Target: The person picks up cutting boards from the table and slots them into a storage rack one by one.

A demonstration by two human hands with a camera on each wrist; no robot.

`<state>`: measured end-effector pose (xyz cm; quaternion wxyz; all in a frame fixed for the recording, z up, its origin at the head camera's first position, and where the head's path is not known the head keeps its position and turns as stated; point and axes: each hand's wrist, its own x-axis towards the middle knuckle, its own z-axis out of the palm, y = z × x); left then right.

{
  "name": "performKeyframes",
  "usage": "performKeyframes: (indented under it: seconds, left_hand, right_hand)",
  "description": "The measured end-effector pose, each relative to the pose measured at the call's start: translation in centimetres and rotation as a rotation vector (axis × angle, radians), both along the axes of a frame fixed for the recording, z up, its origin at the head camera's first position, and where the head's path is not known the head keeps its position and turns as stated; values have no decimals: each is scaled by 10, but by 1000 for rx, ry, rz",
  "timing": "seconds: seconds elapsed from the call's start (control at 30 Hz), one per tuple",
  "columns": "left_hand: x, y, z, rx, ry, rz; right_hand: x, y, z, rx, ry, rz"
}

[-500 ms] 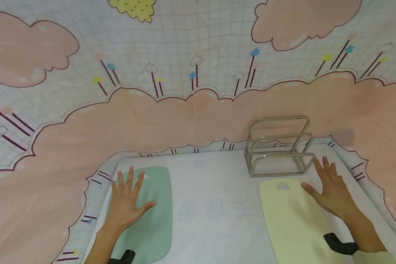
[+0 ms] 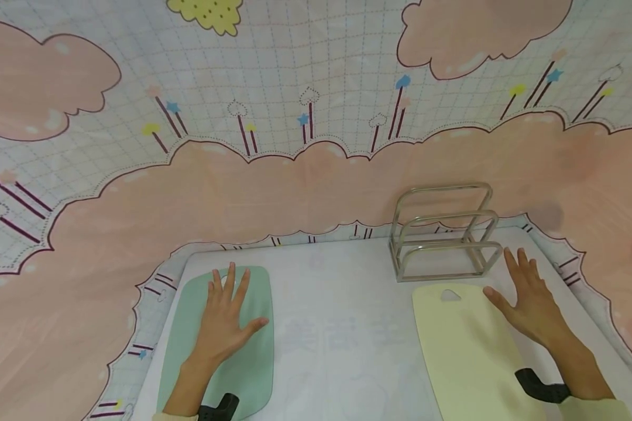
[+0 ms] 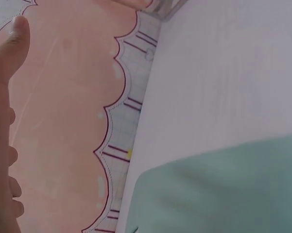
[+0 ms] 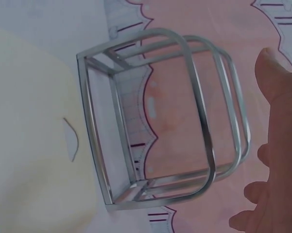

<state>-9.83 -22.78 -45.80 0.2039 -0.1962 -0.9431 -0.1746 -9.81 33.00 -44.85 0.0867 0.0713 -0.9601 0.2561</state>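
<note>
My left hand is spread above the green cutting board on the left, fingers straight and holding nothing. The board's hole is partly hidden behind the fingertips. On the right, a pale yellow cutting board lies flat, its hole toward the far end. My right hand hovers over its right edge, fingers straight, nothing held. Just beyond the yellow board stands a metal wire rack with several upright loops; the right fingertips are beside its right front corner in the head view. The right wrist view shows the rack close up.
Both boards and the rack sit on a white sheet-like surface. A patterned cloth with pink clouds surrounds it and rises behind. Each wrist wears a black strap.
My left hand has shifted to the right over the green board, uncovering its left side. The right hand has barely moved. Boards and rack stay in place.
</note>
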Motion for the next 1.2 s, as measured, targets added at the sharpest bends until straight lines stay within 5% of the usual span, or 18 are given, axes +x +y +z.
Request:
performKeyframes:
  seconds: [0.33,0.67,1.2]
  left_hand:
    - [-6,40,-24,117,0,-47]
    - [-17,85,-32,251,-52,-105]
    - [-40,164,-48,408,-148,-242]
  right_hand:
    - [-3,-3,-2,-28,-59,-43]
    - [-8,3,-11,-162,-1,-6]
    - [-16,8,-25,-230,-18,-69]
